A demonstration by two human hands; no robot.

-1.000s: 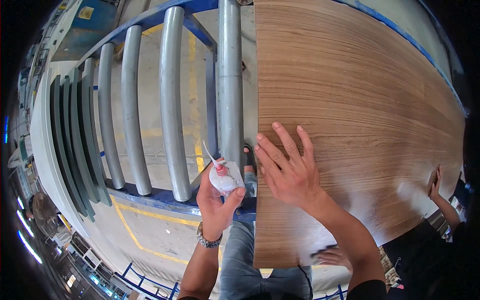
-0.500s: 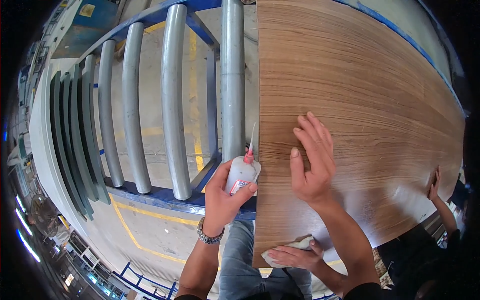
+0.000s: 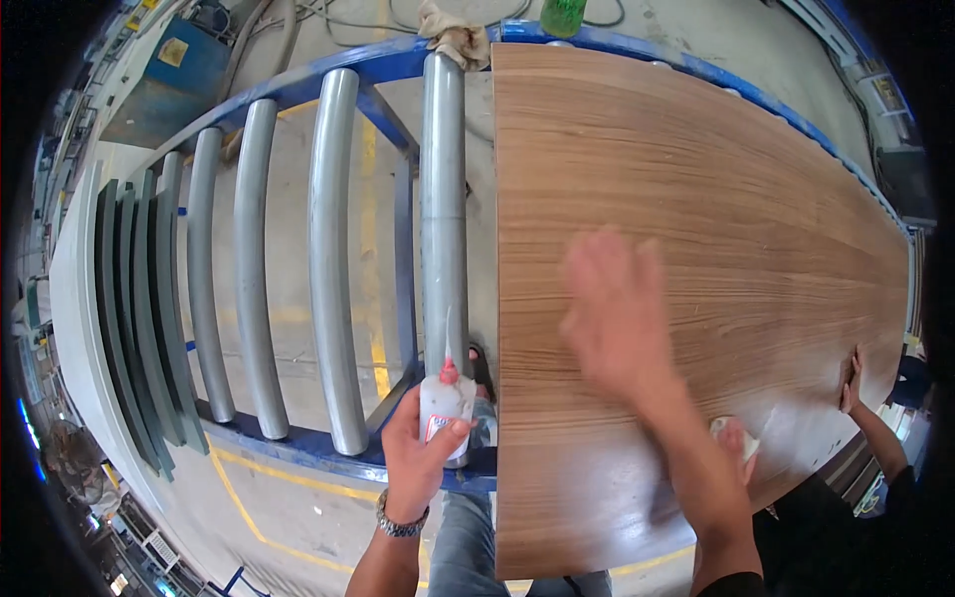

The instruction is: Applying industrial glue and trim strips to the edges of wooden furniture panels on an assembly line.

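Note:
My left hand [image 3: 416,450], with a metal-banded watch at the wrist, is closed around a white squeeze bottle [image 3: 445,403]. The bottle stands upright in the grip, its red cap and thin clear nozzle pointing up, just left of the board's edge. My right hand [image 3: 619,313] is over the wood-grain board [image 3: 676,129], blurred by motion; its fingers are too smeared to read, and whether it touches the surface is unclear. Behind my right forearm, a co-worker's hand [image 3: 731,438] presses a pale cloth [image 3: 748,448] on the board. Their other hand [image 3: 852,383] rests near the right edge.
Metal rollers [image 3: 333,259] in a blue frame [image 3: 298,450] run left of the board. Grey-green panels [image 3: 149,328] stand stacked at far left. At the far side are a crumpled rag [image 3: 458,40] and a green bottle [image 3: 563,15]. A blue machine [image 3: 169,85] stands at upper left.
My left hand and the bottle have shifted left and down, away from the board's edge. My right hand has gone from sharp to blurred. The co-worker's cloth hand has moved right across the board.

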